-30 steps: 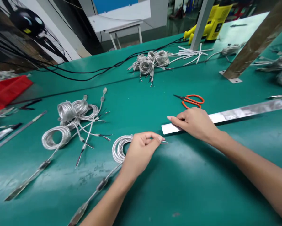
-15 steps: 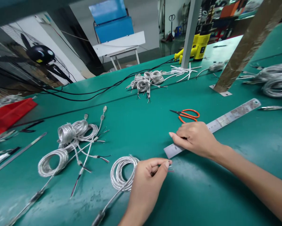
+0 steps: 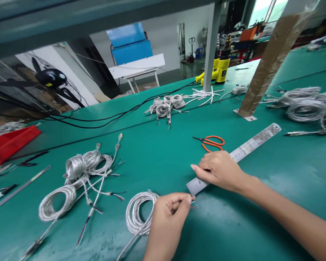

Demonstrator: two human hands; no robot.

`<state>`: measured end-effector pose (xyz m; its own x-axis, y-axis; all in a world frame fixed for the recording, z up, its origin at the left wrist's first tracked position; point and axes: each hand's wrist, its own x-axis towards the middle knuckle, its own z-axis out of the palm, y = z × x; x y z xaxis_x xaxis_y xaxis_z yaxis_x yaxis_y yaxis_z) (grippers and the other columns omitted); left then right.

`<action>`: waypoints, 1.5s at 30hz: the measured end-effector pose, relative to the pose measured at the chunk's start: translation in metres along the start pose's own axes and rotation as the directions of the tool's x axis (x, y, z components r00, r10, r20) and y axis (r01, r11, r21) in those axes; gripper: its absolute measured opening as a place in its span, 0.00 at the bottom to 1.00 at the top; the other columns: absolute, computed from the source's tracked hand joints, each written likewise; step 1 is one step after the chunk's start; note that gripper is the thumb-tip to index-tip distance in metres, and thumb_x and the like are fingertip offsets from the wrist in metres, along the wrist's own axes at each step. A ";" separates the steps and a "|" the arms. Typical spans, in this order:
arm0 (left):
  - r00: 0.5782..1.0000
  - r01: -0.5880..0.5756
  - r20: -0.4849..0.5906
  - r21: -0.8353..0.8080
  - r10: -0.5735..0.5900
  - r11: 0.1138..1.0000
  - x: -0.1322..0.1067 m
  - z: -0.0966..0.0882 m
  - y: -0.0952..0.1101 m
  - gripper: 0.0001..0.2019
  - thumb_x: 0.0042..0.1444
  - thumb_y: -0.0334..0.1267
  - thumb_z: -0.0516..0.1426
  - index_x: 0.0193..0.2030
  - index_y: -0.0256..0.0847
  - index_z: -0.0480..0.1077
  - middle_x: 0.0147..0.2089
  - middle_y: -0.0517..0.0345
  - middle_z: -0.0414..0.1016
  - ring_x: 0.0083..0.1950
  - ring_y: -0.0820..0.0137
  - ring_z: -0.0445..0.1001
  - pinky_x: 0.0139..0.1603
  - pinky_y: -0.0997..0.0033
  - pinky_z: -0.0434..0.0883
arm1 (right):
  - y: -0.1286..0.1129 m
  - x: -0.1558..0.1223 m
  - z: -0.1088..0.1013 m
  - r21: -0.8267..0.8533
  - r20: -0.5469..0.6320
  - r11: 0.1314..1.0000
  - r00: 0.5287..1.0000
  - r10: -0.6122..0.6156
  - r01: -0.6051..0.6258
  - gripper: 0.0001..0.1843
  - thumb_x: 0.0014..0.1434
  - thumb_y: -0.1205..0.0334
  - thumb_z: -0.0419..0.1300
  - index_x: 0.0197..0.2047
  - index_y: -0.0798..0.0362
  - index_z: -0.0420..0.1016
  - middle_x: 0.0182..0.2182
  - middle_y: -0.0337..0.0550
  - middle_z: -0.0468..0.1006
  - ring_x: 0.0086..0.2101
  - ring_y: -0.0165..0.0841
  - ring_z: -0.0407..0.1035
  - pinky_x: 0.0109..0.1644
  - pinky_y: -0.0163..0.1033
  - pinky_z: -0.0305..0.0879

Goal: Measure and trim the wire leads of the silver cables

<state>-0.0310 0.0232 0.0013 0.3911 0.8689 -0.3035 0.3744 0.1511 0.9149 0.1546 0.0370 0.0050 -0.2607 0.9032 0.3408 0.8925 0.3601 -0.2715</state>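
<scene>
My left hand [image 3: 168, 215] pinches the thin wire ends of a coiled silver cable [image 3: 137, 215] lying on the green table [image 3: 157, 156]; a red wire tip pokes out past the fingertips. My right hand [image 3: 219, 171] lies curled over the near end of a long steel ruler [image 3: 250, 146] and presses it to the table. The wire ends sit just below the ruler's near end.
Orange-handled scissors [image 3: 213, 142] lie just behind my right hand. Several cable coils [image 3: 78, 172] lie at left, another bundle [image 3: 165, 105] at the far middle, more coils [image 3: 306, 105] at right. A taped post [image 3: 263, 69], a yellow heat gun [image 3: 218, 70] and a red cloth [image 3: 10, 143] stand around.
The view has tilted up, so the table and hands appear lower in the picture. Both hands keep the same grip on the wire ends and the ruler.
</scene>
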 end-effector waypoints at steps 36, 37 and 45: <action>0.999 0.026 0.018 0.000 -0.026 1.000 0.000 0.007 -0.004 0.12 0.48 0.37 0.52 0.22 0.33 0.71 0.14 0.67 0.52 0.17 0.78 0.46 0.19 0.75 0.42 | 0.003 -0.001 0.004 0.043 0.188 0.998 0.981 0.046 -0.056 0.26 0.59 0.56 0.46 0.12 0.56 0.53 0.12 0.33 0.52 0.16 0.23 0.46 0.23 0.35 0.37; 0.999 0.026 0.025 -0.003 -0.026 1.000 0.000 0.008 -0.005 0.12 0.48 0.38 0.52 0.22 0.33 0.70 0.14 0.67 0.52 0.17 0.78 0.46 0.19 0.75 0.42 | 0.003 0.000 0.004 0.040 0.191 0.998 0.981 0.040 -0.048 0.26 0.59 0.56 0.46 0.12 0.56 0.54 0.12 0.33 0.53 0.16 0.23 0.47 0.23 0.35 0.38; 0.975 0.127 0.193 -0.096 -0.106 0.987 0.006 -0.001 -0.012 0.21 0.50 0.52 0.53 0.32 0.32 0.71 0.11 0.71 0.51 0.14 0.80 0.47 0.16 0.77 0.43 | 0.009 -0.001 0.020 -0.066 0.130 0.987 0.980 0.151 -0.144 0.28 0.61 0.56 0.44 0.13 0.56 0.63 0.12 0.37 0.66 0.16 0.25 0.56 0.23 0.37 0.36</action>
<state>-0.0341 0.0274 -0.0110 0.5037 0.7407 -0.4447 0.3381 0.3046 0.8904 0.1560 0.0438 -0.0160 -0.1686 0.9699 0.1756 0.9429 0.2106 -0.2579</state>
